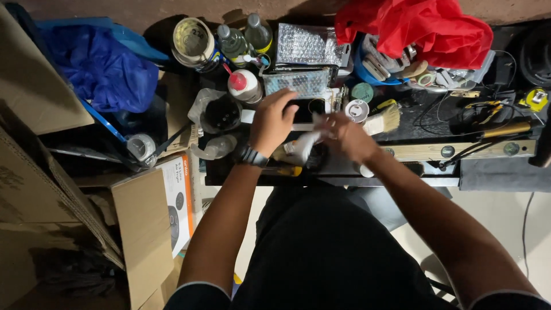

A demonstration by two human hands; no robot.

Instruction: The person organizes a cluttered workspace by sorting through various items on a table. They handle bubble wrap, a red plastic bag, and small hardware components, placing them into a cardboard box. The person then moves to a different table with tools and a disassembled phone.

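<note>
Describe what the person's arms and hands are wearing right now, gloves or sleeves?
No gloves: both the left hand and right hand are bare. A dark wristband or watch circles the left wrist. Forearms are uncovered; short dark sleeves with a pale edge end near the upper arms.

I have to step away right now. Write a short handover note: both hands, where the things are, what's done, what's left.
Left hand: resting on a dark flat device on the black bench, holding it down.
Right hand: gripping a white cloth beside the device; it is blurred.
Nearby: paintbrush, white-lidded jar, spirit level.
Done: device laid out, cloth in hand.
Left: wiping looks under way; how far it has got cannot be told.
</note>
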